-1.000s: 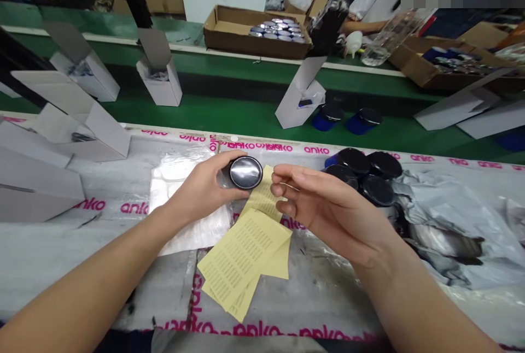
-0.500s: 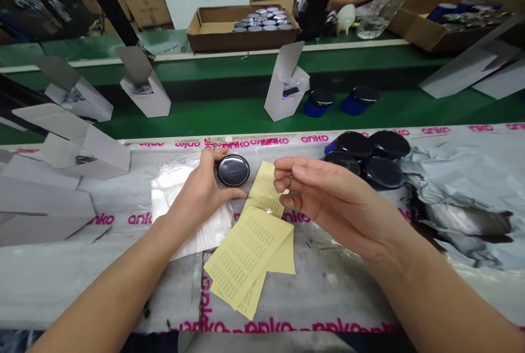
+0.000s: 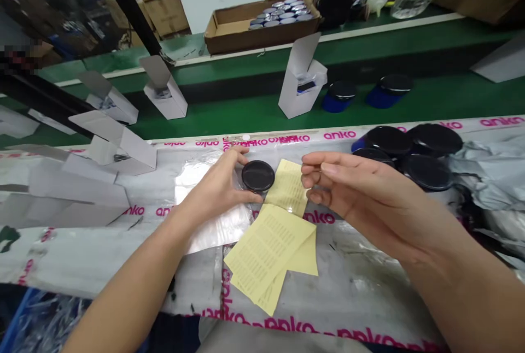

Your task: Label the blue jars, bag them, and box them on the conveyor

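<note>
My left hand is wrapped round a small jar with a black lid, held just above the work surface. My right hand hovers to the right of it, thumb and fingertips pinched together near the jar; what they pinch is too small to make out. Yellow label sheets lie fanned out on the table under and between both hands. A cluster of black-lidded jars stands to the right, behind my right hand.
White folded cartons lie and stand at the left. On the green belt stand more open cartons and two blue jars. A cardboard box of lids sits beyond. Crumpled grey plastic lies at right.
The view has swung slightly left and down. My left hand has tilted the jar, so its lid no longer glints. My right hand keeps its pinch beside the jar.
</note>
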`<state>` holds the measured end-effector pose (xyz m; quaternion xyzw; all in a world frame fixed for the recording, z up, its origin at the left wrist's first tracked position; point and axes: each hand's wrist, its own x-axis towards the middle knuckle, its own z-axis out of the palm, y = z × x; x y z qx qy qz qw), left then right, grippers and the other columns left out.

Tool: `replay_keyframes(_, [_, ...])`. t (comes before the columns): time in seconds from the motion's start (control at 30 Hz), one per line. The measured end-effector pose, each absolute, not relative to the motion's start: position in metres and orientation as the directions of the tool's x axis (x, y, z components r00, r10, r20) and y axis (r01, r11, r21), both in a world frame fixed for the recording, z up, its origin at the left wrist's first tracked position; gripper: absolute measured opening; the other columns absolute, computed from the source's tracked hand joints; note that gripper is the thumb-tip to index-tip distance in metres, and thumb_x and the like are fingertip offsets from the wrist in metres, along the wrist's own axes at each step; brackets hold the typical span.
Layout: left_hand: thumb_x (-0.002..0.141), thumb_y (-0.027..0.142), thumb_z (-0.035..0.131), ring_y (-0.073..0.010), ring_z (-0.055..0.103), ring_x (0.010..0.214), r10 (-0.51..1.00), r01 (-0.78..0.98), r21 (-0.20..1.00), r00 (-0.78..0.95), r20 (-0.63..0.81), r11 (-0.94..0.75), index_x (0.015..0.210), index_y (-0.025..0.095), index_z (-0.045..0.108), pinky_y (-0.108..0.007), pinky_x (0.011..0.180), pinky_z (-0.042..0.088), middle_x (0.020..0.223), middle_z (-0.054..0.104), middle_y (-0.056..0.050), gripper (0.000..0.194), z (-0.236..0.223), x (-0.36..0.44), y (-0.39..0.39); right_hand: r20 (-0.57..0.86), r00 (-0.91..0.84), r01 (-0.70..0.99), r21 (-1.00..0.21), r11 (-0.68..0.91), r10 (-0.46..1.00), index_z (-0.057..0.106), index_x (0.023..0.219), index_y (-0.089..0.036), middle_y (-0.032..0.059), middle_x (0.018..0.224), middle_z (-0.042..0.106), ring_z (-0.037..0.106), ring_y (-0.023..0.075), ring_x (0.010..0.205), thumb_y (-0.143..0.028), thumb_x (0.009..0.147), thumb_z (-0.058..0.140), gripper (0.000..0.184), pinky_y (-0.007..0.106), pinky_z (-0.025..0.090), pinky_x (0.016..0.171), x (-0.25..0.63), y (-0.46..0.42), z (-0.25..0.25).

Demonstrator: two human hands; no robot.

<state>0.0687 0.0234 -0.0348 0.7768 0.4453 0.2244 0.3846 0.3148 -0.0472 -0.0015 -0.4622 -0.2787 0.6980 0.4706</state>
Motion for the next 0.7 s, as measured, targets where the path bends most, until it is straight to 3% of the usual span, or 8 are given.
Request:
replay_keyframes(0.13, [0.071, 0.03, 0.091, -0.0321, 0.049, 0.145, 0.84, 0.413, 0.883, 0.541, -0.04, -0.224, 0.138, 0.03, 0.049, -0.054, 0.119, 0.039, 0.153, 0.055, -0.012, 0.079, -0.042, 0.074, 0.019, -0.375, -0.126, -0.389, -0.833, -0.394, 0.918, 0.081, 0.096, -0.025, 0.003, 0.087, 0.07, 0.062, 0.0141, 0.08, -0.037, 0.079, 0.087, 0.021, 0.026, 0.052, 0.07, 0.313, -0.049, -0.002])
replay_keyframes(0.27, [0.07, 0.023, 0.092, -0.0328, 0.056, 0.138, 0.832, 0.448, 0.861, 0.552, -0.055, -0.24, 0.134, 0.028, 0.059, -0.054, 0.119, 0.041, 0.144, 0.063, -0.009, 0.073, -0.04, 0.072, 0.022, -0.359, -0.145, -0.38, -0.84, -0.387, 0.922, 0.081, 0.096, -0.025, 0.0019, 0.085, 0.07, 0.062, 0.0124, 0.077, -0.034, 0.079, 0.087, 0.02, 0.025, 0.052, 0.07, 0.311, -0.05, -0.003])
replay_keyframes(0.5, [0.062, 0.039, 0.096, -0.0339, 0.053, 0.135, 0.875, 0.519, 0.779, 0.479, 0.075, -0.351, 0.146, 0.029, 0.046, -0.052, 0.113, 0.047, 0.146, 0.052, -0.013, 0.099, -0.043, 0.08, 0.015, -0.353, -0.051, -0.303, -0.886, -0.351, 0.934, 0.081, 0.094, -0.025, 0.0024, 0.086, 0.072, 0.064, 0.0154, 0.078, -0.036, 0.073, 0.089, 0.026, 0.029, 0.052, 0.071, 0.305, -0.049, -0.001])
replay_keyframes(0.6, [0.076, 0.027, 0.085, -0.0323, 0.054, 0.137, 0.865, 0.461, 0.821, 0.495, 0.077, -0.337, 0.147, 0.029, 0.045, -0.052, 0.117, 0.044, 0.144, 0.056, -0.012, 0.081, -0.04, 0.076, 0.016, -0.336, -0.01, -0.243, -0.913, -0.328, 0.942, 0.08, 0.095, -0.025, 0.0026, 0.087, 0.072, 0.063, 0.0167, 0.08, -0.037, 0.072, 0.088, 0.026, 0.031, 0.052, 0.071, 0.303, -0.05, -0.001])
replay_keyframes(0.7, [0.083, 0.013, 0.07, -0.0297, 0.036, 0.154, 0.801, 0.342, 0.877, 0.594, 0.077, -0.338, 0.158, 0.038, 0.029, -0.05, 0.125, 0.033, 0.162, 0.043, -0.008, 0.09, -0.035, 0.07, 0.02, -0.32, -0.006, -0.214, -0.925, -0.314, 0.948, 0.08, 0.097, -0.026, 0.003, 0.088, 0.072, 0.063, 0.0178, 0.081, -0.039, 0.074, 0.088, 0.028, 0.032, 0.051, 0.072, 0.303, -0.051, -0.001])
